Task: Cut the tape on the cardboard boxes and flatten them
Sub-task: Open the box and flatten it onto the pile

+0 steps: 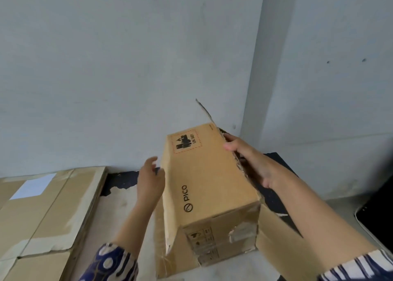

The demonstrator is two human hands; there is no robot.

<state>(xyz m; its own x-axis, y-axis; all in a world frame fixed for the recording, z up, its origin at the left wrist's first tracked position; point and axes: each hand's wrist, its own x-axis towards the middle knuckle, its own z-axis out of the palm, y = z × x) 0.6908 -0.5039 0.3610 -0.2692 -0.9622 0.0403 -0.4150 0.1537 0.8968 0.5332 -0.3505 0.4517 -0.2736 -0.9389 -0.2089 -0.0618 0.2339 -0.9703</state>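
Observation:
A brown cardboard box (212, 180) printed "PICO", with a red-dashed warning label, is tilted up off the surface, its near end lowest. Torn tape remnants (238, 231) cling to that near end face. One flap (205, 110) sticks up at the far end, and a long side flap (168, 206) hangs open on the left. My right hand (251, 161) grips the box's upper right edge, thumb on top and fingers curled round the rim. My left hand (150, 180) is beside the left flap with fingers fairly straight, its palm hidden. A small dark bit shows between hand and box.
Flattened cardboard sheets (46, 212) with a white label (34, 185) lie stacked at the left. Another flat cardboard piece (276, 248) lies under the box on the right. A dark object (378, 214) sits at the right edge. Grey walls meet in a corner just behind.

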